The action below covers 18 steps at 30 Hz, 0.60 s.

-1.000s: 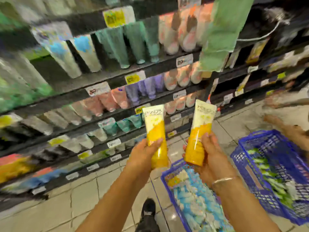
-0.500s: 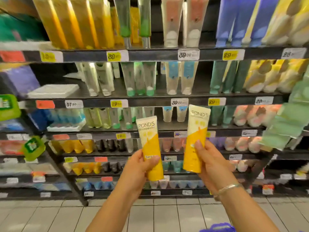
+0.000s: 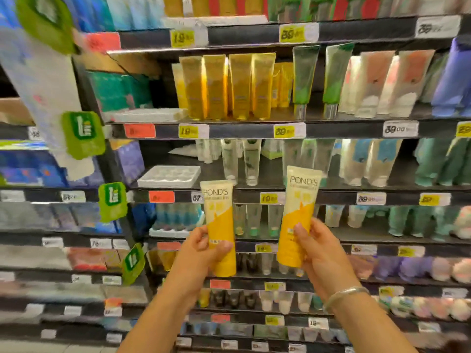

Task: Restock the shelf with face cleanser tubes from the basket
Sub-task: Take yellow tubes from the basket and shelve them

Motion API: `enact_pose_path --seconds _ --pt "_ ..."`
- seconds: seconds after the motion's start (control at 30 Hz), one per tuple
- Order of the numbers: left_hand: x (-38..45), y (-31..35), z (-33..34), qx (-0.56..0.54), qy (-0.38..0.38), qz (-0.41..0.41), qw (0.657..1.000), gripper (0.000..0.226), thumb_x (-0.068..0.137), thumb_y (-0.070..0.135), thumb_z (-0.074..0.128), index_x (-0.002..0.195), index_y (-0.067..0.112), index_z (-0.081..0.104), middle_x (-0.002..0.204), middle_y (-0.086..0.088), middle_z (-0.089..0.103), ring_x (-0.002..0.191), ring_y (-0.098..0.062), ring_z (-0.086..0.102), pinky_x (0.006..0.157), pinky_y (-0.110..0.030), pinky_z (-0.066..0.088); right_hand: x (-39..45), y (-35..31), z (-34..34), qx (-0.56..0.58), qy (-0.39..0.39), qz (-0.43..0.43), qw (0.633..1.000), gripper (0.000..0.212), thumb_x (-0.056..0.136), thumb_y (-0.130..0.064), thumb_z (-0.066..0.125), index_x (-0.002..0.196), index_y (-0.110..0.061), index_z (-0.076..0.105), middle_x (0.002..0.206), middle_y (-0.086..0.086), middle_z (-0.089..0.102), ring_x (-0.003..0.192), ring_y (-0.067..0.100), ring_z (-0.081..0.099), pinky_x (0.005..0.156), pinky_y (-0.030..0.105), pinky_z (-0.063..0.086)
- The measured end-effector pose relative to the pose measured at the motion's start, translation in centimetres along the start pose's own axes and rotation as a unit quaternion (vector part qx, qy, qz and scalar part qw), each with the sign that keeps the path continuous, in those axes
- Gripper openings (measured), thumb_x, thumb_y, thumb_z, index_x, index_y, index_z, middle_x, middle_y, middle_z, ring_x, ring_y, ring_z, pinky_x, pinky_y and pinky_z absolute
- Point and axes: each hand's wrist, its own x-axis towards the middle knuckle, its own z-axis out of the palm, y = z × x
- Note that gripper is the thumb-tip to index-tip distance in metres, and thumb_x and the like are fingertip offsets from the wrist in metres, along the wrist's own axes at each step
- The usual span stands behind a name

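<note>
Both hands grasp one tube each: left hand (image 3: 204, 250) grips the left tube (image 3: 220, 225), right hand (image 3: 318, 253) grips the right tube (image 3: 297, 215), in front of the shelf (image 3: 331, 128). Shelf edges and price labels are blurred; lower tube ends sit hidden behind fingers. Tubes stand near upright, long axis vertical, crimped ends up, the right one tilted slightly rightward.
</note>
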Motion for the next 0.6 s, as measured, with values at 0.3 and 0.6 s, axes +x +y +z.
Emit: enact_pose_path --seconds 0.3,0.6 --pt "7.1 6.3 -4.6 0.029 0.028 0.057 0.998 0.05 0.057 0.028 0.074 0.104 0.024 0.06 0.089 0.004 0.074 0.079 -0.014 0.071 0.06 -0.027 0.053 7.7 -1.4 5.7 -0.042 0.001 -0.036 0.998 0.036 0.07 -0.036 0.059 0.099 -0.016 0.063 0.09 -0.001 0.072 0.08 0.012 0.067 0.074 0.034 0.055" --pt "16.3 15.2 -5.9 0.099 0.075 0.119 0.985 0.017 0.079 0.014 0.068 0.095 0.015 0.065 0.082 0.002 0.075 0.071 -0.009 0.071 0.054 -0.02 0.054 20.9 -5.9 11.7 -0.099 -0.071 -0.109 0.986 0.023 0.075 -0.037 0.062 0.088 -0.018 0.064 0.078 -0.006 0.073 0.074 0.008 0.068 0.065 0.023 0.056"
